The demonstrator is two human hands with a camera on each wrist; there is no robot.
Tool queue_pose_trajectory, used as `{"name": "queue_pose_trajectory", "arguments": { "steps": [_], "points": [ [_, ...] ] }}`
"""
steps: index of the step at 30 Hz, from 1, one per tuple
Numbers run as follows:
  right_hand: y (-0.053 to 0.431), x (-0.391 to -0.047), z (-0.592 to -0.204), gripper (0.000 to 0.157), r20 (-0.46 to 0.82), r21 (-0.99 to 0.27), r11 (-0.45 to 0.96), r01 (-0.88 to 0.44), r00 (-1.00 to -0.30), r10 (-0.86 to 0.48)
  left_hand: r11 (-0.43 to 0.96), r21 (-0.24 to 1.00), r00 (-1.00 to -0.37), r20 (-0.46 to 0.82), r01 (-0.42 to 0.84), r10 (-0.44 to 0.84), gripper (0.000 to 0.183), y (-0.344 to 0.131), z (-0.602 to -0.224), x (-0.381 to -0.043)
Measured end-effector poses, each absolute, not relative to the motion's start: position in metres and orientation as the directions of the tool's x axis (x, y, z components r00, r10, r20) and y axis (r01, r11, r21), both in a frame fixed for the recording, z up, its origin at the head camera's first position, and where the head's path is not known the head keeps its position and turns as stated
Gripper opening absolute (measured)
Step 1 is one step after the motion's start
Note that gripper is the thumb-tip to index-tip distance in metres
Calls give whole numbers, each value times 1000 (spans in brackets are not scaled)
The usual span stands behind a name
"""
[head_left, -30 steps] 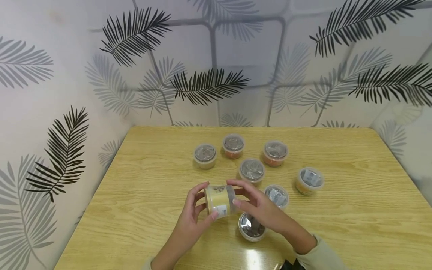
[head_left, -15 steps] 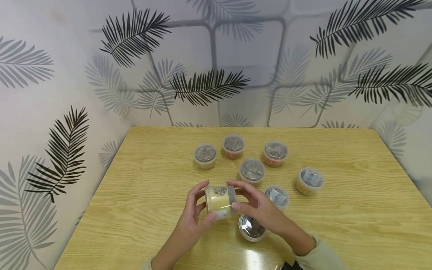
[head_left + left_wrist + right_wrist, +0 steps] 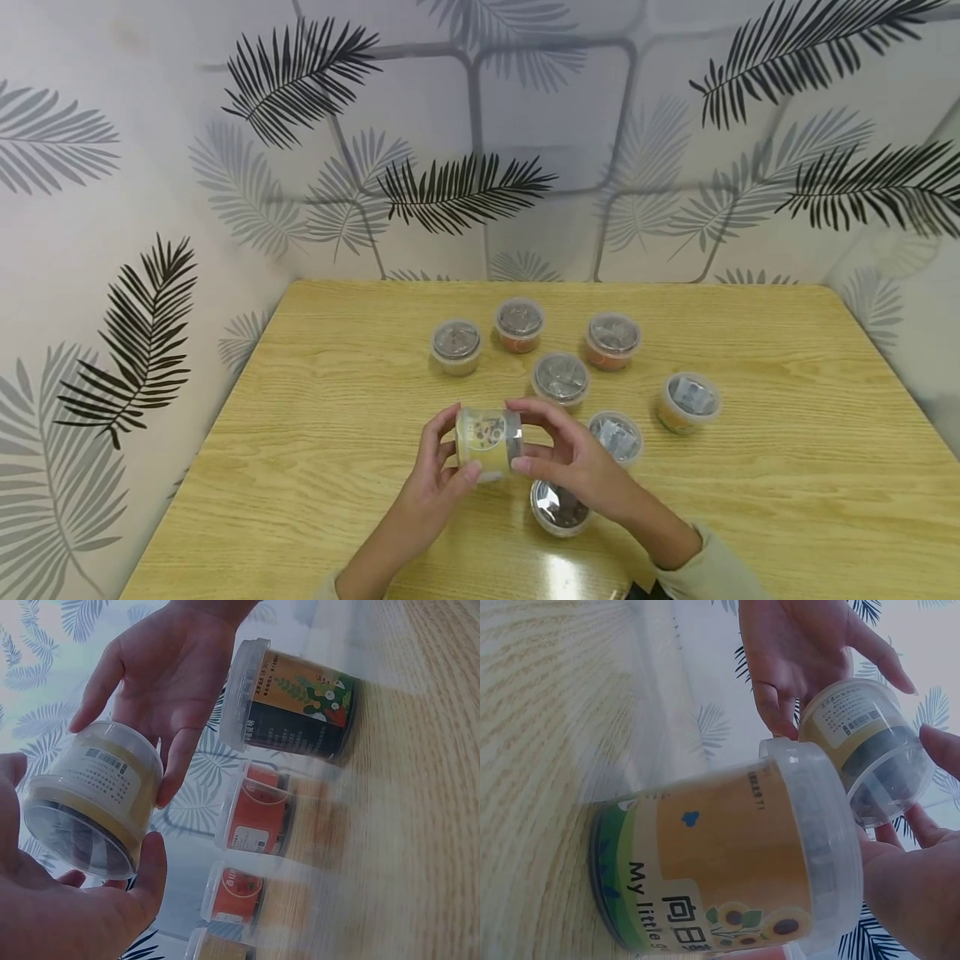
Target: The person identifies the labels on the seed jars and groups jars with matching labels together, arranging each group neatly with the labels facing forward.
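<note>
Both hands hold one clear plastic tub (image 3: pixel 491 443) with a yellow printed band, on its side above the table. Fingers and thumb of the left hand (image 3: pixel 429 492) grip its left end. My right hand (image 3: pixel 581 467) grips the greyish right end by its fingertips. Dark contents show through the plastic in the right wrist view, beside a white barcode label. Below the right hand stands a dark-topped tub (image 3: pixel 553 507), partly covered by it. Just beyond that hand is another tub (image 3: pixel 617 437) with a pale packet under its lid.
Several more lidded tubs stand upright behind the hands, among them an orange one (image 3: pixel 519 325) and a cream one (image 3: pixel 456 347). A yellow tub (image 3: pixel 688 403) is at the right. The wooden table (image 3: pixel 322 375) meets a leaf-patterned wall (image 3: pixel 540 117) at its back edge.
The held tub has turned about its long axis: its white label has rolled downward out of the head view and a round printed picture has come to face upward. Both hands stay in place.
</note>
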State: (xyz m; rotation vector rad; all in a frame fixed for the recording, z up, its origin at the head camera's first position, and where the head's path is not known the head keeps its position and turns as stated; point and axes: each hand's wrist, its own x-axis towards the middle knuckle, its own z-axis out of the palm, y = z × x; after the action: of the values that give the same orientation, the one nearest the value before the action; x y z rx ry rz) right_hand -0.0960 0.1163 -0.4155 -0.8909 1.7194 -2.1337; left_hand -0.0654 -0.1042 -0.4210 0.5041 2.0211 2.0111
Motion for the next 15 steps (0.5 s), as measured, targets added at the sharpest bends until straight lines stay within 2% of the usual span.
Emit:
{"name": "queue_pose_trajectory", "arguments": {
  "steps": [7, 15],
  "points": [
    [118, -97, -416, 55, 260, -961, -230, -151, -771, -581, -24, 991, -911, 128, 129, 391, 61, -105, -422, -66],
    [123, -96, -411, 42, 119, -989, -4, -149, -774, -622, 16, 967, -897, 231, 256, 376, 69, -106, -421, -65]
  ]
}}
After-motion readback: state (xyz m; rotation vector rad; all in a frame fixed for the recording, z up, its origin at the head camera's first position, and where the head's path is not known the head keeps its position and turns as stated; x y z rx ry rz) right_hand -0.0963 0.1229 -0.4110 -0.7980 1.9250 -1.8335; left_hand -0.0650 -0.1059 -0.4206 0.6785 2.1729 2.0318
